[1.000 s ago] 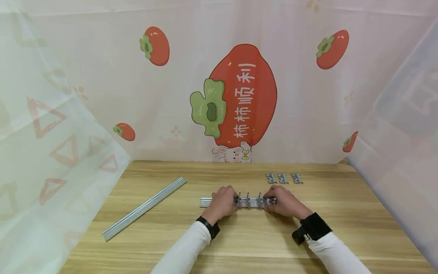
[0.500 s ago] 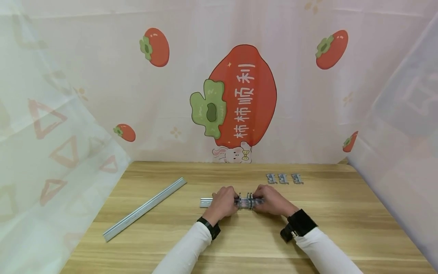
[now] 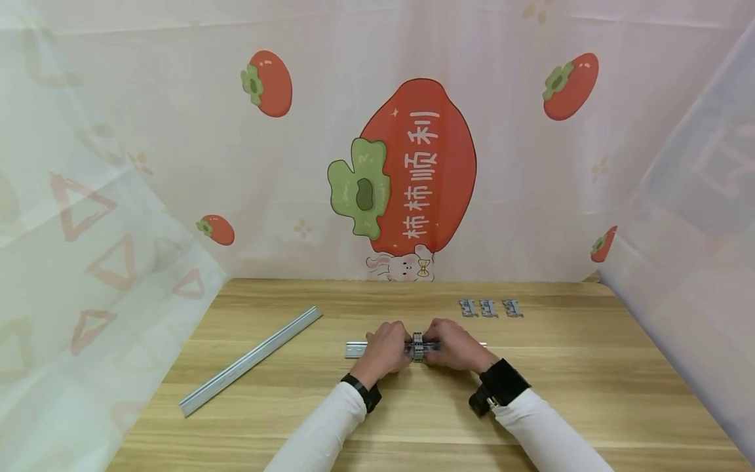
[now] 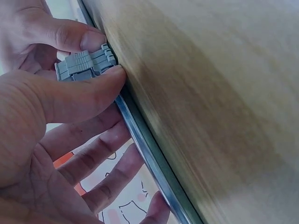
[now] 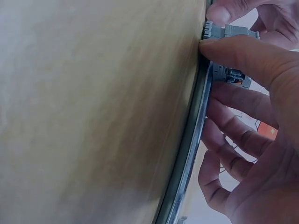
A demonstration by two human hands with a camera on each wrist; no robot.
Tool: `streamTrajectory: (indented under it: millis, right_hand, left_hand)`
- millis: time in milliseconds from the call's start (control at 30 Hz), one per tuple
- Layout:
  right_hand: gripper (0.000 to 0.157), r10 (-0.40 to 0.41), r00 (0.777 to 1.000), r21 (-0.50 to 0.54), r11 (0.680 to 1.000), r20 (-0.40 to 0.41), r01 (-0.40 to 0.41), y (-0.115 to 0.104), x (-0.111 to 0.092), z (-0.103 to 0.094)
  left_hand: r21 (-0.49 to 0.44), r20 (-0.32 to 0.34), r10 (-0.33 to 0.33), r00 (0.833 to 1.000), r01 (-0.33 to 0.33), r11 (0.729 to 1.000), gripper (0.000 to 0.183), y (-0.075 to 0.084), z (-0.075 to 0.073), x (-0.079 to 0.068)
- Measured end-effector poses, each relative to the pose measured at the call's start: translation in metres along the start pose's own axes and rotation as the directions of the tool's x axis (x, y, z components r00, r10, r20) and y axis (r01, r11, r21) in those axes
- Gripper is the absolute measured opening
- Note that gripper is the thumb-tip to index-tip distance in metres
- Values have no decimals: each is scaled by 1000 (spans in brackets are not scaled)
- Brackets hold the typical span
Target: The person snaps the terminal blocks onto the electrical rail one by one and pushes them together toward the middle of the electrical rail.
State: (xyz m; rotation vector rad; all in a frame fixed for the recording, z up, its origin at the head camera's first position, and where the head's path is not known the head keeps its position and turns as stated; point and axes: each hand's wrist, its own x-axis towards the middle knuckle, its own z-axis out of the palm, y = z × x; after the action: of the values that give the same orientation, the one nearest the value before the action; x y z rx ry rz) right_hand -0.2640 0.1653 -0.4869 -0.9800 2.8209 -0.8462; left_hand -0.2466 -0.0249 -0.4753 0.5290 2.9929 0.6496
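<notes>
A short metal DIN rail [image 3: 355,349] lies crosswise on the table between my hands. Several grey terminal blocks [image 3: 417,347] sit on it, packed side by side in one stack. My left hand [image 3: 386,354] pinches the stack from the left, its thumb at the near end of the blocks [image 4: 84,63]. From the right, my right hand [image 3: 454,347] pinches the same stack with thumb and index finger. In the right wrist view, that thumb covers part of the blocks [image 5: 240,30], and the other fingers lie loosely curled along the rail [image 5: 189,140]. Both hands hide stretches of the rail.
A longer DIN rail [image 3: 250,362] lies slantwise at the left of the wooden table [image 3: 531,419]. Three loose terminal blocks [image 3: 487,308] lie in a row at the back right. A patterned curtain [image 3: 513,196] hangs behind the table.
My right hand has slid left along the rail, pushing spaced terminal blocks together against those at my left hand. The left hand has stayed in place.
</notes>
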Motion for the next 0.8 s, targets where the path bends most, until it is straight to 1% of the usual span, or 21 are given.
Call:
streamTrajectory:
  millis: [100, 267, 367, 600, 800]
  right_hand:
    - [18, 9, 1000, -13, 1000, 1, -9, -2, 1, 0]
    - [20, 22, 1000, -26, 999, -3, -22, -4, 0, 0]
    - [20, 25, 1000, -37, 999, -5, -25, -4, 0, 0]
    - [18, 64, 998, -101, 993, 14, -62, -11, 0, -2]
    - [12, 45, 998, -116, 992, 38, -41, -18, 2, -9]
  left_hand:
    - [14, 2, 2, 1000, -3, 1000, 26, 1, 0, 0]
    - [42, -2, 5, 1000, -5, 999, 29, 3, 1, -1]
    - [44, -3, 3, 1000, -3, 999, 29, 3, 1, -3]
    - [48, 10, 12, 1000, -12, 999, 24, 3, 1, -7]
    - [53, 10, 21, 1000, -22, 998, 16, 1, 1, -9]
